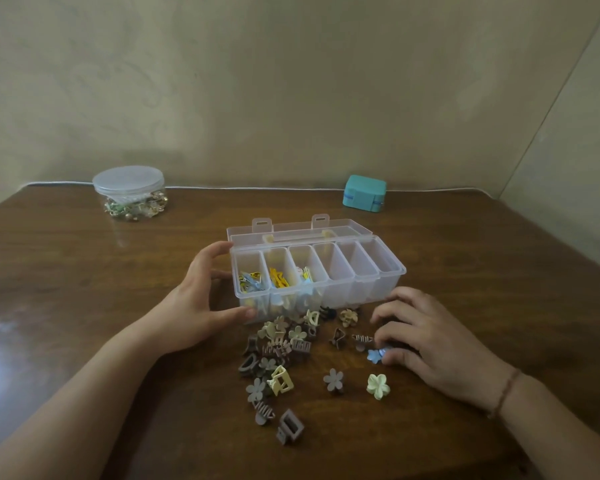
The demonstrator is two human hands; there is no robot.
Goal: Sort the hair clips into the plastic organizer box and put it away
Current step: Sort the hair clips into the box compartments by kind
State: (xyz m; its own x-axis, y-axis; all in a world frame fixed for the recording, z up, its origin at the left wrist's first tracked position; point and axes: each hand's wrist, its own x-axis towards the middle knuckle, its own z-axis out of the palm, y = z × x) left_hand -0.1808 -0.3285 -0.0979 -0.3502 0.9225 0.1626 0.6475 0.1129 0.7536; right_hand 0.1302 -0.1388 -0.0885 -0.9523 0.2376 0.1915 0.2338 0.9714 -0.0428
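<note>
A clear plastic organizer box [378, 282] stands open mid-table, its lid laid back behind it. The three left compartments hold blue and yellow clips; the three right ones look empty. My left hand [194, 299] grips the box's left end, thumb on the front corner and fingers on the back. In front of the box lies a pile of brown, beige and grey hair clips [278, 355]. My right hand [426, 341] pinches a small blue flower clip [374, 355] at the pile's right edge. A grey flower clip [333, 380] and a pale yellow flower clip [378, 386] lie apart nearby.
A round clear jar [130, 192] with a lid, holding small trinkets, stands at the back left by the wall. A small teal box [364, 193] sits at the back right. A white cable runs along the wooden table's [84, 271] far edge.
</note>
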